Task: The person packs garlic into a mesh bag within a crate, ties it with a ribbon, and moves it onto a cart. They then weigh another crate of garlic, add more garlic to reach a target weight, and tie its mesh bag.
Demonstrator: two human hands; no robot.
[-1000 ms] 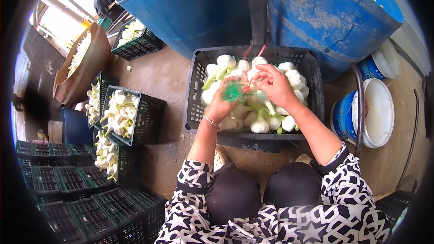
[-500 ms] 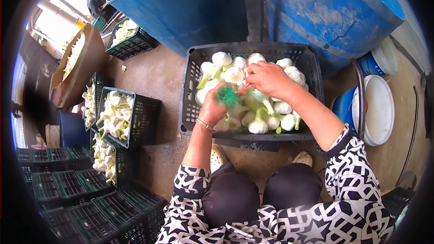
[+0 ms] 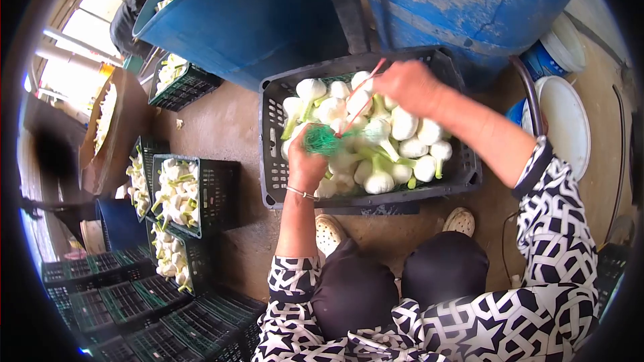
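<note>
My left hand (image 3: 307, 163) is closed around the bunched green mesh of a net bag (image 3: 322, 139), over the left part of a black plastic crate (image 3: 439, 186). Part of the bag is hidden below the fist. Up and to the right, my right hand (image 3: 410, 88), smeared by motion, pulls on a red string (image 3: 357, 105). That string runs taut in two strands down to the gathered mesh. White garlic bulbs (image 3: 378, 182) with short green stems fill the crate beneath both hands.
Two blue barrels (image 3: 255, 33) stand behind the crate. Crates of garlic (image 3: 180, 188) are at the left, above stacked dark crates (image 3: 107, 302). White buckets (image 3: 560, 121) and a curved dark handle (image 3: 526, 90) are on the right. A person in dark clothing (image 3: 127, 20) is at the upper left.
My right hand has moved up and to the right, drawing the red string out from the mesh. My left hand keeps its hold on the net. The view has shifted slightly.
</note>
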